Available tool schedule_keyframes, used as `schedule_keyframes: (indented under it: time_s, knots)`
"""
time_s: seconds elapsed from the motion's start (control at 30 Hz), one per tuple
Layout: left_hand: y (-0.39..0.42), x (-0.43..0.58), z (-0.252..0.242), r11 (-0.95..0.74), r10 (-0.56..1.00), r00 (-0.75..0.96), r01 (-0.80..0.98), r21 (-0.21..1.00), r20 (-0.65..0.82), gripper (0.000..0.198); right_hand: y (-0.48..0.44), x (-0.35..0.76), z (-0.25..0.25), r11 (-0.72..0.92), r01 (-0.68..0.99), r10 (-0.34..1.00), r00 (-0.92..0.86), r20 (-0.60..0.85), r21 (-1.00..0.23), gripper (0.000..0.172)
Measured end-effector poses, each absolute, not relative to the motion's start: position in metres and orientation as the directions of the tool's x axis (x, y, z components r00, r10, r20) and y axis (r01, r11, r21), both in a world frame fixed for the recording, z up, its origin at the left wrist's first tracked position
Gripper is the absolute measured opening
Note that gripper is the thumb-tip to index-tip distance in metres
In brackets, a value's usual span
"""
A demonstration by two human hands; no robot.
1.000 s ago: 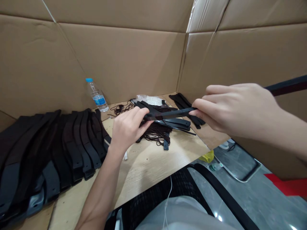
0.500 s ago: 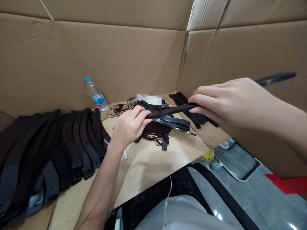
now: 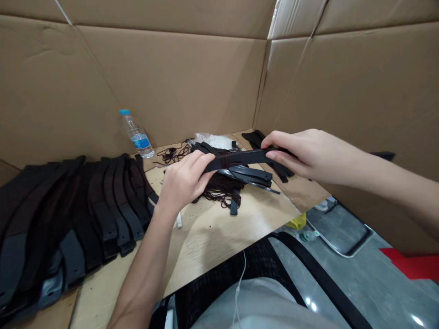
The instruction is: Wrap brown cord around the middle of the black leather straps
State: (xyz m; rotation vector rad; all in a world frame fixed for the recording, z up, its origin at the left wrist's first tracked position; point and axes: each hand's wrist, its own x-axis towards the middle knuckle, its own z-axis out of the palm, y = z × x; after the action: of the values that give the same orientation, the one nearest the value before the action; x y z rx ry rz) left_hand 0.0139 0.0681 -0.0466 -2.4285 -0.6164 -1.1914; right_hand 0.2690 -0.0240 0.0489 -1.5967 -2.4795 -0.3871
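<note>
Held a black strap (image 3: 248, 157) in both hands, above the bench (image 3: 202, 256) toward its far edge, over a heap of dark cords (image 3: 219, 194). Pinched it firmly between thumb and fingers of the left hand (image 3: 185, 179); pinched it farther right in the right hand (image 3: 303, 153), likewise closed on it. Had a row of curved straps (image 3: 116, 201) spread toward the bench's left edge, and a bottle (image 3: 139, 139) by the far edge, near the cardboard wall (image 3: 171, 82).
</note>
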Motion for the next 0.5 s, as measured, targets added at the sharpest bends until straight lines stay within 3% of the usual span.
schedule_keyframes:
  time_s: [0.1,0.23,0.4,0.5]
  knots:
    - [0.070,0.009,-0.044,-0.799,0.165,0.516,0.570,-0.193,0.840,0.012,-0.023,0.269,0.038,0.435,0.898,0.861,-0.436,0.263,0.065,0.020]
    - [0.072,0.006,-0.044,-0.751,0.105,0.486,0.610,-0.251,0.868,0.010,-0.021,0.267,0.029,0.424,0.898,0.841,-0.439,0.317,0.120,0.021]
    - [0.074,0.008,-0.046,-0.765,0.069,0.440,0.600,-0.236,0.895,0.010,-0.021,0.264,0.032,0.380,0.902,0.811,-0.431,0.397,0.203,0.023]
    - [0.074,0.009,-0.046,-0.792,0.082,0.448,0.572,-0.214,0.890,0.014,-0.023,0.264,0.035,0.380,0.909,0.816,-0.417,0.400,0.171,0.022]
